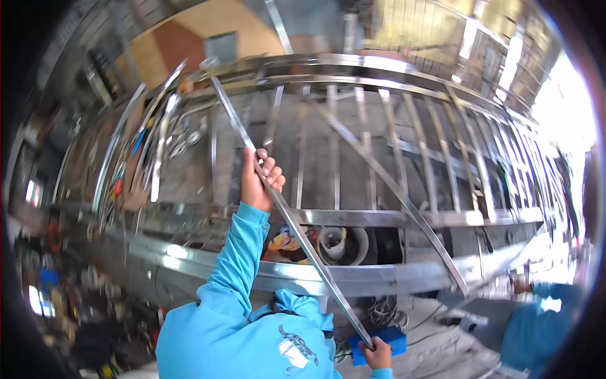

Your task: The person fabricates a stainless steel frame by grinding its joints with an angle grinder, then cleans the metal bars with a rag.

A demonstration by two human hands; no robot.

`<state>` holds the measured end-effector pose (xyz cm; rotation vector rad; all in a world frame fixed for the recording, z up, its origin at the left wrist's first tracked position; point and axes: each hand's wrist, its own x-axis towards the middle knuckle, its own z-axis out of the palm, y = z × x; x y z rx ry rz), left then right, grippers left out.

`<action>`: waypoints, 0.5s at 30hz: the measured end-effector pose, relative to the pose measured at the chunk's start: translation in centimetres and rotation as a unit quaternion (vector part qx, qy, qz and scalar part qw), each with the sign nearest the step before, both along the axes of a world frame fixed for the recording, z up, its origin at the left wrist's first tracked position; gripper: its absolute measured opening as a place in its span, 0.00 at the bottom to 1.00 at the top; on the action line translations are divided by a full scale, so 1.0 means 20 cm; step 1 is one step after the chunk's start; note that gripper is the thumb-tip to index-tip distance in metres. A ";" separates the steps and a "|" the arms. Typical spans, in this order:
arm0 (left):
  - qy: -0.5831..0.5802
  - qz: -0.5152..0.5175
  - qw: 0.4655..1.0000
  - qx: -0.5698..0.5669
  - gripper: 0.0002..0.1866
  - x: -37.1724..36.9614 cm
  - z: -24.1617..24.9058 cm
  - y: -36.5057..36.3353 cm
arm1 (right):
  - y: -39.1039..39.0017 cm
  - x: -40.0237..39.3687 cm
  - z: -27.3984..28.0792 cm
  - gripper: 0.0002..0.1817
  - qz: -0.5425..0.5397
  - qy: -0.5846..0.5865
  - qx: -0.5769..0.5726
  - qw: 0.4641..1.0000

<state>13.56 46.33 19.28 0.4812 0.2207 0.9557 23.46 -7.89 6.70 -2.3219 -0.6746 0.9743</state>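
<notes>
A long, slim, shiny metal bar [303,243] slants from the upper left over the metal frame down to my lower right. My left hand [260,180] grips it around its middle, thumb along one side and fingers curled on the other. Close to my body, my right hand [377,354] is closed round the bar's lower end. Beneath the bar lies a ladder-like frame [410,218] of metal tubes with several crossbars. Another loose metal bar [394,183] rests diagonally across it, to the right of the held one.
A white bucket [358,245] with a cup-like container stands below the frame. A blue box [390,341] is on the floor by my right hand. Loose metal strips [164,145] and tools lie at left. At right is another person's blue sleeve [552,294].
</notes>
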 end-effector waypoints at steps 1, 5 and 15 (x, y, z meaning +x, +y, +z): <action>0.048 -0.021 0.999 0.003 0.19 0.13 0.05 -0.11 | -0.11 -0.14 -0.18 0.21 -0.044 0.020 0.024 0.999; 0.209 -0.161 0.963 0.050 0.14 0.51 0.22 -0.65 | -0.19 -0.58 -0.55 0.16 -0.193 0.040 0.106 0.975; 0.310 -0.503 0.750 0.299 0.12 0.62 -0.19 -2.08 | 0.11 -0.74 -0.52 0.24 -0.536 -0.023 0.222 0.814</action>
